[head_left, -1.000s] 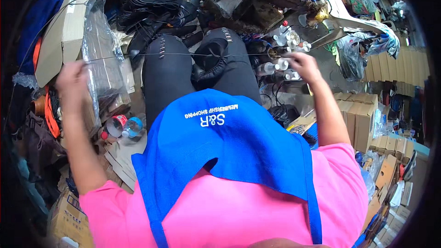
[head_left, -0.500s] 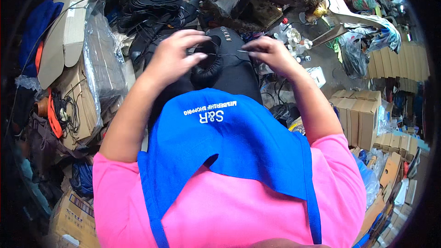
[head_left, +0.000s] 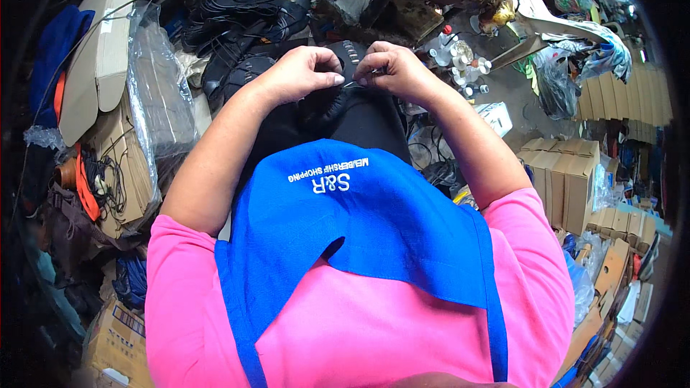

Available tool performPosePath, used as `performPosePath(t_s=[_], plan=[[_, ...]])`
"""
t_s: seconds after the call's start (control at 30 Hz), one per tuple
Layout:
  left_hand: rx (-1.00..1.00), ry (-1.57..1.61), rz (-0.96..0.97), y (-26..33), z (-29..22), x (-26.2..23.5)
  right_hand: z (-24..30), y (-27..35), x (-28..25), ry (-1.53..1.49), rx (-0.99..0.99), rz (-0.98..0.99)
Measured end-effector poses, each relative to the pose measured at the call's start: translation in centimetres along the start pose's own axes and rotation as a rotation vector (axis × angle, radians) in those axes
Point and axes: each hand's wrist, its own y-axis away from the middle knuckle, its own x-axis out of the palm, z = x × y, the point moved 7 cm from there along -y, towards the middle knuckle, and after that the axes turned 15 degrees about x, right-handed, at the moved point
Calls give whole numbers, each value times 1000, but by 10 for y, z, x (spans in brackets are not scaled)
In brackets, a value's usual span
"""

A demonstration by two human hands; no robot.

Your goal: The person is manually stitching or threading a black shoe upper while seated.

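A black shoe (head_left: pixel 321 108) with a gathered, padded opening lies over my dark-clothed lap. My left hand (head_left: pixel 305 74) is closed at the shoe's far edge, its thumb and forefinger pinching that edge or a thread there; the fingers partly hide it. Close beside it on the right, my right hand (head_left: pixel 394 70) is closed with its fingertips pinched together. A thin, shiny needle (head_left: pixel 350 85) shows at the right fingertips, pointing towards the left hand. Pale stitch-like marks (head_left: pixel 351 50) run along a black piece just beyond the hands.
Several black shoes and soles (head_left: pixel 241 3) are piled beyond my left hand. Small bottles (head_left: pixel 460 57) stand at the right. Cardboard sheets (head_left: pixel 100 50) and a plastic-wrapped bundle (head_left: pixel 162 86) lean at the left; a cardboard box (head_left: pixel 560 179) sits at the right.
Both hands have come together over the shoe's far edge. Earlier they were apart, with dark thread between them and the needle in the right fingers.
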Motion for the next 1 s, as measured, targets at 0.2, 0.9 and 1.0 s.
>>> performPosePath(t_s=[0.2, 0.9, 1.0], plan=[[-52, 150, 10, -1, 14, 3, -12, 2, 17, -151, -20, 29], [-4, 181, 156, 4, 10, 8, 0, 25, 17, 82, -132, -228], [-11, 223, 91, 4, 17, 11, 2, 22, 14, 62, -130, -212]])
